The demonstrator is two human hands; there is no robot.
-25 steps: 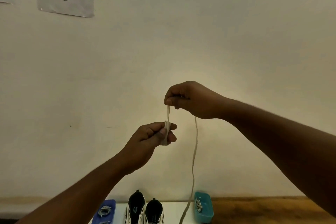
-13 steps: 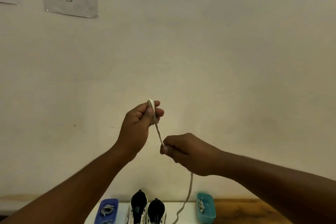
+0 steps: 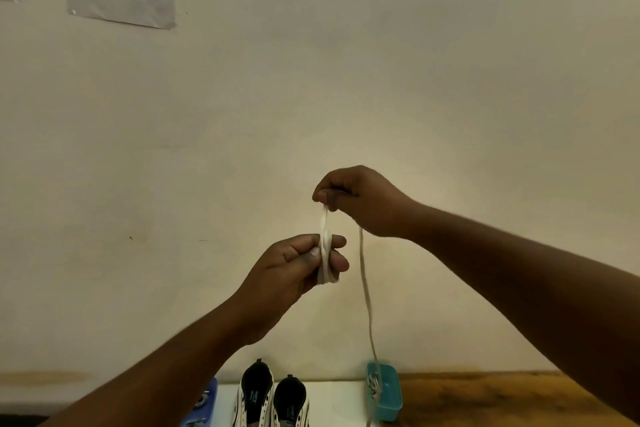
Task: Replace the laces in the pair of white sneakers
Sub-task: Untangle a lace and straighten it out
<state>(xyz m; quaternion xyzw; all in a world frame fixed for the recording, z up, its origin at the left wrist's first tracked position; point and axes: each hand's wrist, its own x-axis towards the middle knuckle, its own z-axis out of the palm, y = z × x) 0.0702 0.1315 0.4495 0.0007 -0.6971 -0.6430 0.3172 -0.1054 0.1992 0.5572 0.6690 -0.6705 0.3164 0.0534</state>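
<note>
Above the bench, the left hand pinches a wound bundle of white lace; the right hand pinches the lace higher up, its tail hanging toward the teal tray. White sneakers stand below.

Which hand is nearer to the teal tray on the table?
Right. The right hand is raised almost straight above the teal tray, pinching the lace that hangs toward it. The left hand is lower but off to the tray's left.
</note>
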